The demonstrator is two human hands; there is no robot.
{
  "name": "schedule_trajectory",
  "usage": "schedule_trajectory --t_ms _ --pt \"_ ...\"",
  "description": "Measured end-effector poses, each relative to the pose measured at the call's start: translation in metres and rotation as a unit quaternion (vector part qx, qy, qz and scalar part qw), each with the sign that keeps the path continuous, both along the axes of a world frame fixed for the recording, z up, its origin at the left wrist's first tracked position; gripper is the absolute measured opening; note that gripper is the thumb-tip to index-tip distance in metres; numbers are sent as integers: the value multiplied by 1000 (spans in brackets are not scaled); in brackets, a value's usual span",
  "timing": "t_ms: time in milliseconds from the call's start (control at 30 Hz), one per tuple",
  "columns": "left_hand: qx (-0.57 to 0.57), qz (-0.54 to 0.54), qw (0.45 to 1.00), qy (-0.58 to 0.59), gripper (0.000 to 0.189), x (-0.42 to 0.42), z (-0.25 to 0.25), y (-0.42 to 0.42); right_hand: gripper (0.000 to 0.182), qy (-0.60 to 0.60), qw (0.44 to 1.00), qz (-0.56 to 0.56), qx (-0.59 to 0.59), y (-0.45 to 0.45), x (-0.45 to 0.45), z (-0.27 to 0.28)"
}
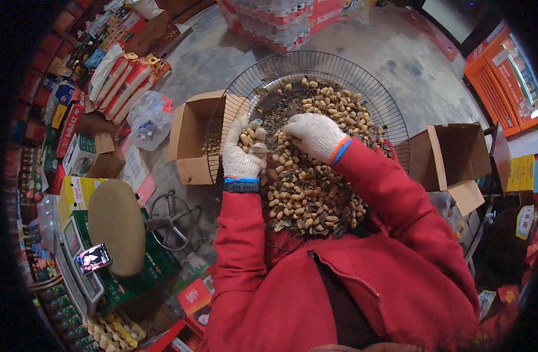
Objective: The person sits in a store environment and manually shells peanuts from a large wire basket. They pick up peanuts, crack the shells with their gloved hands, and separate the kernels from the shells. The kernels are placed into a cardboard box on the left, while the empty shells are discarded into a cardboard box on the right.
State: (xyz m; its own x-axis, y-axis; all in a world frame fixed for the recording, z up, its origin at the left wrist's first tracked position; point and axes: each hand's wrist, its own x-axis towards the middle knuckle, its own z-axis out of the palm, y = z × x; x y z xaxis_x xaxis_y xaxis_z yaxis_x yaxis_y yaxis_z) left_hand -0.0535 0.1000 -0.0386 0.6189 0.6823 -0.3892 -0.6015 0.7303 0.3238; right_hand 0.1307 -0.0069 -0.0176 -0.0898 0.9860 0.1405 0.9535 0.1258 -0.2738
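Unshelled peanuts [304,202] mixed with dry leaves and dirt lie heaped on a round tray inside a wide wire guard [390,103]. My left hand [242,152], in a white knitted glove with dirty fingertips, is turned palm up at the left rim and cups several peanuts [247,137]. My right hand [315,134], gloved alike, reaches palm down over the middle of the heap, its fingers bent together near the peanuts. Its fingertips are partly hidden, so whether they pinch a peanut cannot be told.
An open cardboard box [194,170] with peanuts or debris inside stands left of the guard. Another open box [467,152] stands at the right. A round stool seat [117,226], a handwheel [172,220] and a lit phone [94,258] are at the lower left. Wrapped drink packs [278,22] stand ahead.
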Motion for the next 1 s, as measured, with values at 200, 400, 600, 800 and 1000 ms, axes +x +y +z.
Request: schedule_trajectory --t_ms 200,400,600,800,1000 --pt "-8 7 1000 10 26 0 -2 0 27 -33 996 55 -65 22 -12 -1" --pt "6 5 1000 26 25 0 1 0 26 -72 988 96 -94 36 -11 8" --pt "13 4 1000 6 25 -1 -2 1 28 -109 982 59 -140 37 -22 13" --pt "3 -6 1000 -8 27 -2 -5 4 27 -78 987 -23 -142 35 -23 10" --pt "29 -12 999 9 30 -3 -6 5 29 -71 984 -35 -159 36 -29 9"
